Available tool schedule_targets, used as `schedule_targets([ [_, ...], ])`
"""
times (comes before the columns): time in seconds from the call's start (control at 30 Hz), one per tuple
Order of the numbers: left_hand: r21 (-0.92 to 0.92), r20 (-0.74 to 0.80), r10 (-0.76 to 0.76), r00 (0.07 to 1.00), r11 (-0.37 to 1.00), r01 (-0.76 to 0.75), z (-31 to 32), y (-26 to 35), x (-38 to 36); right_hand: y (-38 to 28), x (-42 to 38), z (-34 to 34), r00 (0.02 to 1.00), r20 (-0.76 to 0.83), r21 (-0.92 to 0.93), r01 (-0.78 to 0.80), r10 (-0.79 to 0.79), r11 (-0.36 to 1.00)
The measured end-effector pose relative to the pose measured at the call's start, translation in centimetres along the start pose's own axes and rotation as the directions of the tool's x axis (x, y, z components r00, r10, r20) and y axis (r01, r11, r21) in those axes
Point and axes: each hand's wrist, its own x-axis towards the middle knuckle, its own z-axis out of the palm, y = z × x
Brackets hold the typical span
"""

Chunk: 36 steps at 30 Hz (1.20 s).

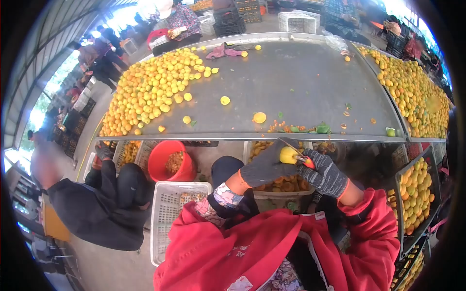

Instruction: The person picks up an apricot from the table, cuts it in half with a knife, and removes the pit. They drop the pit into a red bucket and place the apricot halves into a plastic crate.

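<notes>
My left hand (270, 167), in a dark grey knitted glove, is closed around a round yellow-orange fruit (288, 155). A thin brown strip sticks up beside the fruit. My right hand (326, 173), in a striped grey glove with an orange cuff, grips a red-handled cutting tool (308, 163). Its metal tip points left and meets the fruit's right side. My fingers hide most of the tool. Both hands are close together just in front of the table edge, over a crate of the same fruit (281, 186).
Fruit piles (150, 87) cover the left of the metal table (291, 68), with orange scraps and leaves near its front edge. A red bucket (170, 162) and a white crate (167, 208) stand to my left. A person in dark clothes (99, 211) sits beyond them. Fruit-filled crates (415, 194) stand at right.
</notes>
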Motion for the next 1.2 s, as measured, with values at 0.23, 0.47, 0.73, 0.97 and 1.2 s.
schedule_targets([
  [0.23,-0.033,0.046,0.034,0.998,0.999,-0.033,0.7,-0.1,0.5,2.3,0.0,0.2,0.995,-0.090,-0.155,-0.057,0.043,0.986],
  [0.47,-0.016,-0.065,0.023,0.998,1.000,-0.024,0.0,3.5,-0.6,13.2,4.0,2.3,0.926,-0.064,0.799,-0.176,0.373,0.574],
  [0.73,0.089,-0.179,0.136,0.974,0.989,-0.121,0.8,-1.3,1.7,9.5,5.3,1.0,0.963,-0.001,0.463,-0.237,0.268,0.854],
  [0.97,0.224,-0.069,0.123,0.990,0.969,-0.104,-1.8,-0.6,4.1,6.3,5.0,-1.2,0.986,0.138,-0.478,0.147,-0.091,0.866],
  [1.2,0.064,0.113,0.194,0.974,0.977,-0.202,-3.9,0.9,5.8,5.1,5.0,-2.0,0.989,0.093,-0.033,-0.112,0.114,0.993],
])
